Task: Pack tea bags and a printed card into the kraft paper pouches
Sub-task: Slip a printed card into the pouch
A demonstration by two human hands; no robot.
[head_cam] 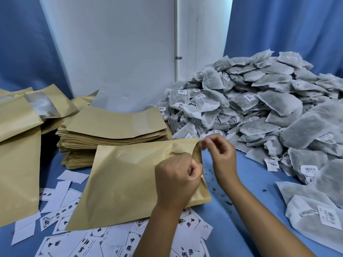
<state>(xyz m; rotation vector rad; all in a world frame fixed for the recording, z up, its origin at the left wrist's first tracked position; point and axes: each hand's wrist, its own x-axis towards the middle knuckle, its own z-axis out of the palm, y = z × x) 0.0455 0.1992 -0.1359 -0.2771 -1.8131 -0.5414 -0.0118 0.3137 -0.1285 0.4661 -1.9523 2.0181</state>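
Both hands are on one kraft pouch (128, 179), which lies flat across the middle of the blue desk (228, 216) with its mouth turned to the right. The left hand (176, 179) sits on the pouch's right end, fingers curled tight, pinching the near lip of the mouth. The right hand (220, 156) is just beyond that edge, thumb and forefinger nipping the far upper corner of the mouth, the other fingers loosely bent. Whether the mouth has parted, I can't tell from here.

Behind the pouch, touching its far edge, is a neat stack of flat pouches (113, 130). At far left more pouches (18, 154) stand or lean, one showing a clear window.

Printed cards (83, 243) are scattered under and in front of the pouch, some face up with black characters, some blank side up, running down to the near edge of the view.

To the right rises a big heap of tea bags (259, 101), tagged with barcode labels, piled against the blue curtain (289, 25) and the white wall (115, 43). Its nearest bags lie close to the right hand, a few spilling toward the near right corner.

Between the pouch's mouth and that heap runs a bare strip of blue desk, dotted with dark tea crumbs, where the right forearm crosses.
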